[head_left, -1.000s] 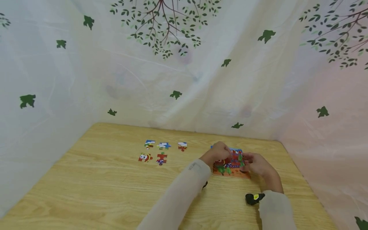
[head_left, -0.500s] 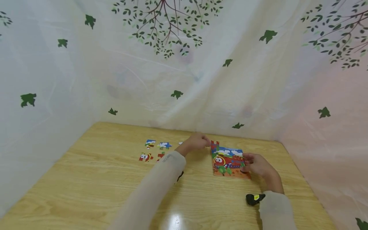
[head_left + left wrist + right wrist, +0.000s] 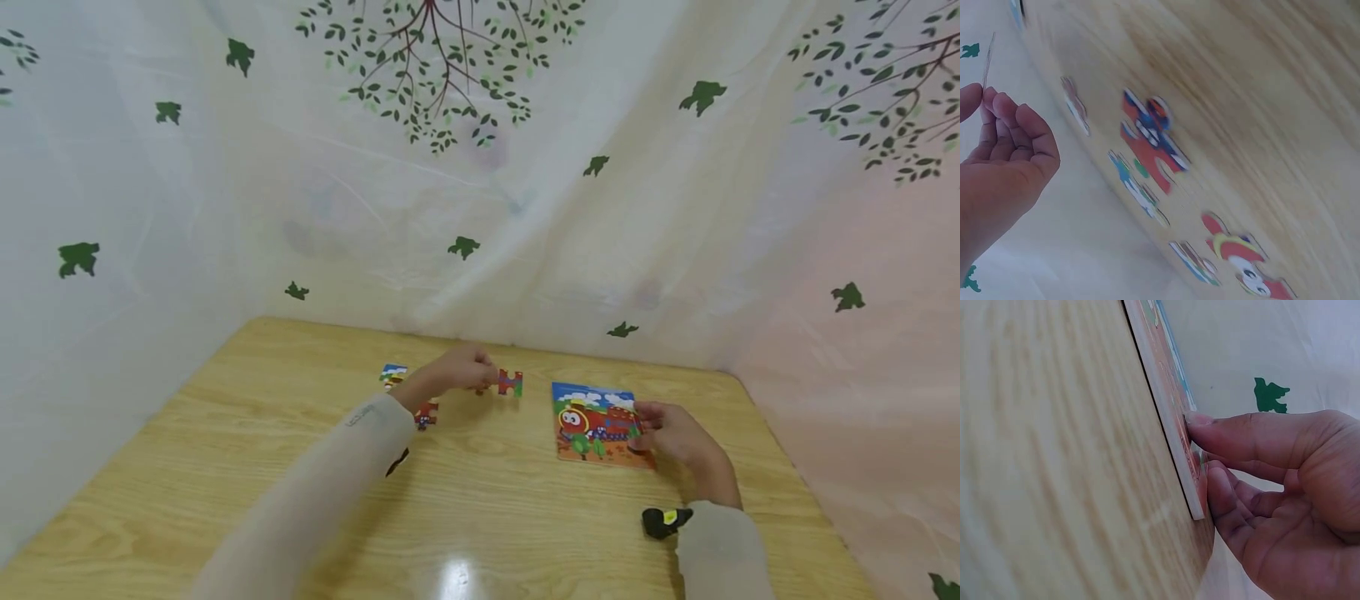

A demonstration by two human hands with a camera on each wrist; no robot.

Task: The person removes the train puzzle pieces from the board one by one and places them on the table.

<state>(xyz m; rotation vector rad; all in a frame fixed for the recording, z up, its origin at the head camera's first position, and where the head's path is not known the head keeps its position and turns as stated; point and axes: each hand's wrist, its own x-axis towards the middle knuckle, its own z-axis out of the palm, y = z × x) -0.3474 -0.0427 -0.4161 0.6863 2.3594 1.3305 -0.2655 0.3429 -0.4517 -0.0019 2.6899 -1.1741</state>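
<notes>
Over the far middle of the table, my left hand (image 3: 467, 368) pinches a red jigsaw puzzle piece (image 3: 511, 383) between thumb and fingers. In the left wrist view this piece shows edge-on as a thin line. My right hand (image 3: 669, 427) grips the right edge of a puzzle board (image 3: 596, 423), which carries a picture of a red train with eyes. The right wrist view puts the right thumb (image 3: 1222, 432) on the board's top face, with curled fingers against its side. Another loose piece (image 3: 1077, 106) lies below the left hand, partly hidden in the head view.
More loose puzzle pieces lie left of the board: a red and blue one (image 3: 1152, 137), a blue and white one (image 3: 1138, 187), a face piece (image 3: 1241, 262) and a striped one (image 3: 1194, 262). A printed curtain (image 3: 517, 250) hangs along the wooden table's (image 3: 510, 517) back edge.
My left hand has moved left from above the board toward the loose pieces, carrying the red puzzle piece. The right hand stays at the board's edge.
</notes>
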